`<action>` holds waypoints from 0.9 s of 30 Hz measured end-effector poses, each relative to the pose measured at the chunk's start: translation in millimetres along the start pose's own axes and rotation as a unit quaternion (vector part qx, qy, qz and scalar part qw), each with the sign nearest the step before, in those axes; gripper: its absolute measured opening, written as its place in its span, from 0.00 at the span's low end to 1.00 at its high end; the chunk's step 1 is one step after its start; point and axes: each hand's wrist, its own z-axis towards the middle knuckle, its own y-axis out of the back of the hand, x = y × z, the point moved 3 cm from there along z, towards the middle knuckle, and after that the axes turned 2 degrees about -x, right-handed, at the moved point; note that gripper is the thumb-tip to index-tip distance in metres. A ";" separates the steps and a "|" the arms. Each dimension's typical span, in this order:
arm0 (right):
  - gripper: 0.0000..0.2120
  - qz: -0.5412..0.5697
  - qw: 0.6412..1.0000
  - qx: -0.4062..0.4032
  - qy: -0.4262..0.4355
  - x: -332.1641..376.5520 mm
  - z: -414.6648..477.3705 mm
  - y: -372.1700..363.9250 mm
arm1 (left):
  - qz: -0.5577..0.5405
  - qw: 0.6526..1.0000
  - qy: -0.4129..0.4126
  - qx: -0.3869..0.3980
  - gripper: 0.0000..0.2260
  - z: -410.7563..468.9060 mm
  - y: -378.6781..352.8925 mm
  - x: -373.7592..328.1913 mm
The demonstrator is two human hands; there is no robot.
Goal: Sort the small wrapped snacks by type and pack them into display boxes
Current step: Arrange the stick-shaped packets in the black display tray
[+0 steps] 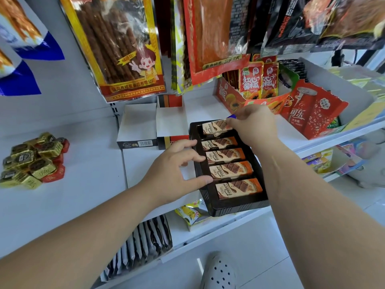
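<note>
A black display box (236, 208) lies on the white shelf with several orange-and-brown wrapped chocolate bars (230, 169) stacked in a row inside. My right hand (253, 127) pinches the farthest bar (214, 127) at its right end, at the box's back. My left hand (177, 170) rests against the box's left wall, fingers spread and touching the rim. A heap of gold and red wrapped chocolates (34, 160) sits loose on the shelf at the far left.
Two open white-lined boxes (154, 124) stand behind the black box. Red snack display boxes (291, 105) fill the shelf's right side. Large snack bags (118, 46) hang above. A lower shelf holds upright packets (143, 243); a grey shoe (218, 272) shows below.
</note>
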 end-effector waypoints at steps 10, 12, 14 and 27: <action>0.10 -0.120 0.989 0.056 0.071 9.7 0.5 -10.5 | 0.002 1.000 0.008 0.001 0.17 -0.5 0.3 0.5; 0.10 -0.140 0.987 0.041 0.071 8.8 0.5 -15.0 | 0.002 1.000 0.006 0.001 0.17 -0.5 0.4 0.4; 0.10 -0.135 0.988 0.013 0.069 5.5 0.7 -16.4 | 0.004 1.000 0.007 0.000 0.17 -0.9 0.2 0.1; 0.11 -0.102 0.972 0.143 0.157 -13.3 -11.3 -1.3 | 0.022 0.999 0.018 -0.026 0.21 1.2 -5.0 2.7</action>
